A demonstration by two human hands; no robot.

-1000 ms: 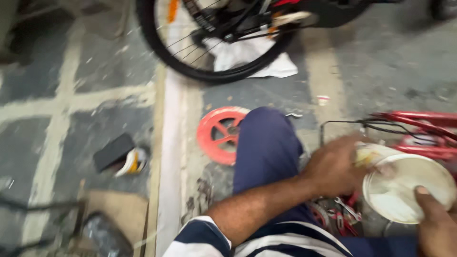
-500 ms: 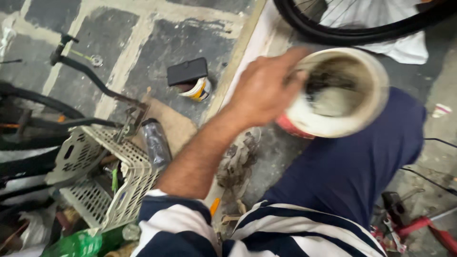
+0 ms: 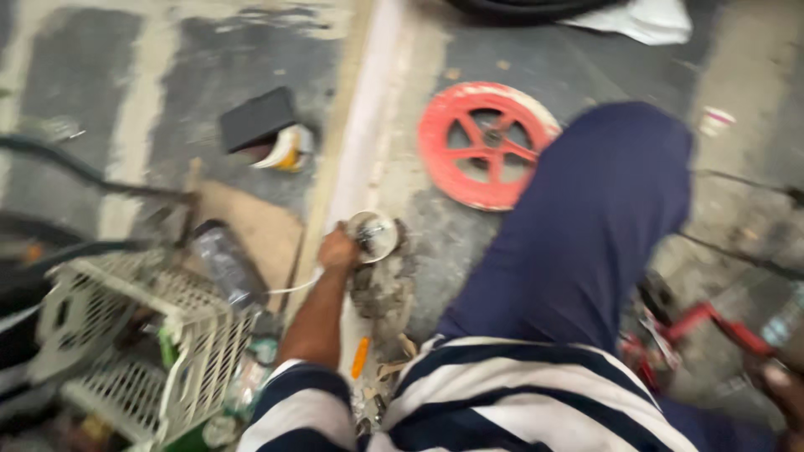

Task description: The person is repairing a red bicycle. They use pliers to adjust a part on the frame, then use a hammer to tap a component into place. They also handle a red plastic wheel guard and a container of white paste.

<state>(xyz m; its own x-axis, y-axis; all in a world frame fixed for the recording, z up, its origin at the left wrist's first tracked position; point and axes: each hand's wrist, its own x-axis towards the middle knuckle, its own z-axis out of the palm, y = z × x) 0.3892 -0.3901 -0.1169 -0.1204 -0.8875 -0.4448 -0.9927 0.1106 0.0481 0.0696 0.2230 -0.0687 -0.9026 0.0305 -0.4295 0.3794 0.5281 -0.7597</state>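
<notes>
Fingers (image 3: 333, 243) of the left hand (image 3: 337, 251) are curling tight around the side of a small round white container (image 3: 373, 235), and I'm seeing it being held low over the concrete floor (image 3: 536, 59), its open mouth tilting up toward the camera with something dark inside (too blurred for me to say what). The container is sitting just beside a pale raised strip (image 3: 368, 125) running up the floor, and right under it a heap of grimy scraps (image 3: 381, 289) is lying, with an orange stick-like thing (image 3: 360, 357) near the striped sleeve (image 3: 301, 410). The right hand (image 3: 783, 381) is only peeking in at the lower right edge, so I cannot tell how its fingers are set or whether it is gripping anything; a red metal frame (image 3: 712, 322) is lying just beside it. A knee in dark blue trousers (image 3: 603, 218) is filling the middle, and beyond it a red spoked wheel (image 3: 486, 142) is lying flat. Off to the left I'm picking out a white plastic crate (image 3: 142, 335), a clear bottle (image 3: 222, 264) leaning against it, and farther up a dark flat block (image 3: 258, 119) resting on a small yellow-and-white tub (image 3: 286, 152).
</notes>
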